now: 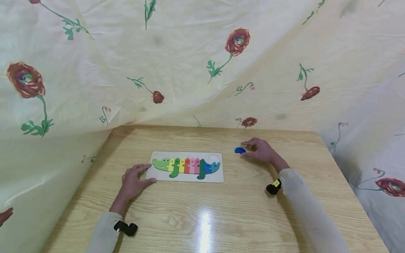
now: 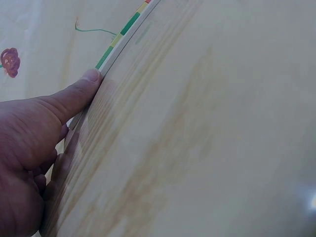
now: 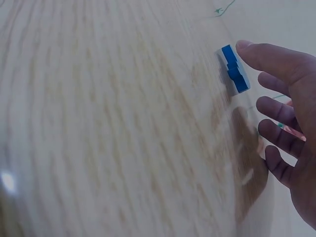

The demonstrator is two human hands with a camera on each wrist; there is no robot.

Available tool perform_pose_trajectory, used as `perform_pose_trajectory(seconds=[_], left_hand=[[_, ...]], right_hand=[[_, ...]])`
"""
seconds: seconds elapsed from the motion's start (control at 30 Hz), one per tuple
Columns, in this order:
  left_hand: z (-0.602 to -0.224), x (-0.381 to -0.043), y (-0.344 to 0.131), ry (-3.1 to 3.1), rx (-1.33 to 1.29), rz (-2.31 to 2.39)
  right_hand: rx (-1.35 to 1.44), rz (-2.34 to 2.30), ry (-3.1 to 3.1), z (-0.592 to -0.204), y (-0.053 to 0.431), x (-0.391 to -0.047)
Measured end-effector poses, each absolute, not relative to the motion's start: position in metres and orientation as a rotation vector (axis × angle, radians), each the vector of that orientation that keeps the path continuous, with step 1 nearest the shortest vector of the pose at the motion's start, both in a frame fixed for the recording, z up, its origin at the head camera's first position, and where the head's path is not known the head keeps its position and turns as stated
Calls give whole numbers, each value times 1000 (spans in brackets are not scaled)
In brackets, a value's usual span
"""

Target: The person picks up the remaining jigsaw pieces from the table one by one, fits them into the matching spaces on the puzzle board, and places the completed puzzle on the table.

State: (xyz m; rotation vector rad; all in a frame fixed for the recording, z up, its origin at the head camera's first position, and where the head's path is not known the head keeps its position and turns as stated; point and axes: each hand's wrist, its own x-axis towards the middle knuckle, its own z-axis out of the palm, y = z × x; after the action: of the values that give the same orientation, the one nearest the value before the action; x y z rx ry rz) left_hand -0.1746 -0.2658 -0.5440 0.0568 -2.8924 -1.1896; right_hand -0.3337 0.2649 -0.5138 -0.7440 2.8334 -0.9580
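Observation:
A pale puzzle board (image 1: pixel 186 178) with a colourful crocodile made of numbered pieces lies on the table. At the tail end, a rounded recess (image 1: pixel 215 159) shows bare board. My left hand (image 1: pixel 133 182) is at the board's left end, its thumb and index finger spread and touching the edge. In the left wrist view the thumb (image 2: pixel 79 94) lies straight against the board's side. A curved blue puzzle piece (image 1: pixel 240 150) rests on the table to the right of the board. My right hand (image 1: pixel 260 150) is beside it, thumb and fingers apart, the thumb (image 3: pixel 269 59) close to the piece.
The wooden table (image 1: pixel 177 218) has its back edge against a hanging floral cloth (image 1: pixel 190 70), which also drapes along both sides. Dark wrist cameras sit on the left sleeve (image 1: pixel 105 228) and the right sleeve (image 1: pixel 310 207). Light glares on the front tabletop.

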Motion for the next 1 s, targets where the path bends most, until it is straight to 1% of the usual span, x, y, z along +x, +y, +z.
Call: perform_pose_trajectory(seconds=[0.43,1.0], left_hand=[[-544,-174,-265,-2882,44,-1194],[-544,-174,-266,-2873,35,-1197]], right_hand=[[-697,-903,2816,-517,263,-336],[-721,-918,2830,-522,263,-338]])
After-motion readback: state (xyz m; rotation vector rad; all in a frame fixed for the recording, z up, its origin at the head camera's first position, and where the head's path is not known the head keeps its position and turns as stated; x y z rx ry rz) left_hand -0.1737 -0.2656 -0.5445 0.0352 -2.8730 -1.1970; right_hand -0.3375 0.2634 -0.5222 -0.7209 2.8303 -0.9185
